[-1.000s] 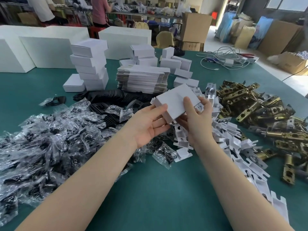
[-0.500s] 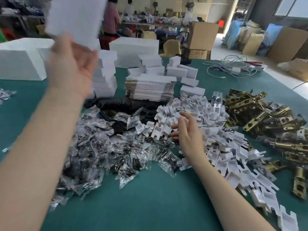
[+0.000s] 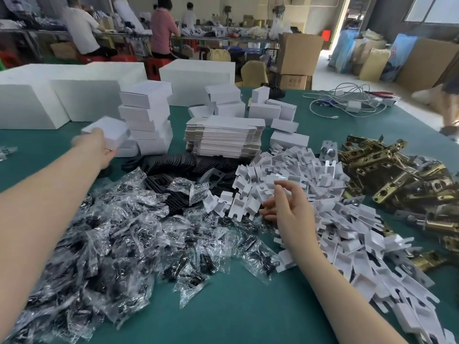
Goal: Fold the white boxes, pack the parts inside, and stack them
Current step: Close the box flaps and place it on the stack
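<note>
While the left hand (image 3: 93, 147) grips a packed white box (image 3: 106, 132) at ten o'clock beside the stack (image 3: 146, 120), it should seat squarely; the right hand (image 3: 285, 207) hovers loosely uncurled over the inserts (image 3: 298, 175).

hands: 2, left hand (image 3: 95, 148), right hand (image 3: 285, 209) | white box stack (image 3: 146, 117) far left: about 6 high | flat box blanks (image 3: 223, 135): 1 pile, uncountable | big white blocks (image 3: 196, 80) far: 3 | bagged parts (image 3: 104, 244), white inserts (image 3: 323, 207), brass latches (image 3: 397, 175): 1 heap each | people far: 3
</note>
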A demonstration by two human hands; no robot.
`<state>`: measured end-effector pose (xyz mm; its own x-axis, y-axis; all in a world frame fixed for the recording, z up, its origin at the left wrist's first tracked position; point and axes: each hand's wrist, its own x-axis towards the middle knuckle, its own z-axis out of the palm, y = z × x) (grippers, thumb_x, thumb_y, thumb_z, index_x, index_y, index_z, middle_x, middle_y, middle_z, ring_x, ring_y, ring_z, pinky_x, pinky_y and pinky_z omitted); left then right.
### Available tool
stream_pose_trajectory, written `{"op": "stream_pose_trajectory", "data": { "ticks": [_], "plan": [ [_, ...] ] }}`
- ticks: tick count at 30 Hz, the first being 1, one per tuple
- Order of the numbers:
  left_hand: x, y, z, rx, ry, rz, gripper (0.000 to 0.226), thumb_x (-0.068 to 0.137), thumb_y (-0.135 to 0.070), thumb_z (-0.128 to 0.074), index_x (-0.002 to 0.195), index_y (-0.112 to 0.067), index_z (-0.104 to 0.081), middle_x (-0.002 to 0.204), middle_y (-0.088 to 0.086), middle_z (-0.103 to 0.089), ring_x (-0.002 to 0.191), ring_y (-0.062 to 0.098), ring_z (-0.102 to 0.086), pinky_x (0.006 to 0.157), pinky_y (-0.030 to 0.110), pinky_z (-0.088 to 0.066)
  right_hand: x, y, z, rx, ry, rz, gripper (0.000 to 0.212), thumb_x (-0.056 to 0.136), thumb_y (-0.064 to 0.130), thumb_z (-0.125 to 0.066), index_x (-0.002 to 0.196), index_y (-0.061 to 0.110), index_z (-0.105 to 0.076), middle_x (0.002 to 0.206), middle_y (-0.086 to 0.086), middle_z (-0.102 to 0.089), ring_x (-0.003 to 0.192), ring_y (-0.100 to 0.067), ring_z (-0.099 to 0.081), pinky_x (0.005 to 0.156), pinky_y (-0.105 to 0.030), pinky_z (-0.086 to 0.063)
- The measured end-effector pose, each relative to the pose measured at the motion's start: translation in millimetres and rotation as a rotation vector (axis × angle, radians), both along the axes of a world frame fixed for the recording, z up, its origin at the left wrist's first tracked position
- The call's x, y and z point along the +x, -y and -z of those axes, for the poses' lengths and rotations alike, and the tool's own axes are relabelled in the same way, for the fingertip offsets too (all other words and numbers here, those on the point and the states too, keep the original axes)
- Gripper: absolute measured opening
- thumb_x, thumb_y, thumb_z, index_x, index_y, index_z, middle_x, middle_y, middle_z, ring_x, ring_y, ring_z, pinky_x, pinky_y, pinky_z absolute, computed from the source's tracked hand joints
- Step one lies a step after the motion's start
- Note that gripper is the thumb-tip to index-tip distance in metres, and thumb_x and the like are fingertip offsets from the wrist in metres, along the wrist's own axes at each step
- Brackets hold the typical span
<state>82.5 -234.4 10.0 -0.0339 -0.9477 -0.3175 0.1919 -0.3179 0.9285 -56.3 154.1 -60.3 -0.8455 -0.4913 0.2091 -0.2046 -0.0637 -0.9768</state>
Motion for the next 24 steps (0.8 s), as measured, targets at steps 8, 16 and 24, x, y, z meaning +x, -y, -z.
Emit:
{"op": "stream_pose_trajectory", "data": {
  "ticks": [8,16,24],
  "plan": [
    [-19,7,4,0.146,-0.007,0.016,0.041,0.095,-0.013,-0.059,0.134,-0.023,-0.052,0.125,0.001,-0.060,0.090,0.018,-0.062,0.043,0.034,-0.055,-1,0,1,0.012,-0.006,-0.004,0.008,0.101,0.027,-0.052,0.106,0.030,-0.057,0.078,0.005,-0.070,0.069,-0.015,-0.070,0.062,-0.021,-0.056],
    [-17,12,20,0.122,0.130,0.130,0.036,0.103,-0.010,-0.044,0.139,-0.013,-0.044,0.132,0.008,-0.058,0.111,0.022,-0.061,0.081,0.034,-0.056,1,1,0,0.074,-0.023,0.011,0.007,0.099,0.028,-0.054,0.102,0.032,-0.059,0.078,0.004,-0.071,0.071,-0.010,-0.070,0.067,-0.032,-0.060],
    [-28,-42,-53,-0.734,0.323,-0.334,0.043,0.090,-0.039,-0.036,0.128,-0.019,-0.039,0.128,-0.003,-0.042,0.117,0.013,-0.046,0.102,0.028,-0.039,4,-1,-5,0.167,-0.068,-0.001,0.032,0.101,0.035,-0.049,0.079,0.018,-0.064,0.070,0.003,-0.067,0.068,-0.022,-0.067,0.061,-0.038,-0.057]
  ]
}}
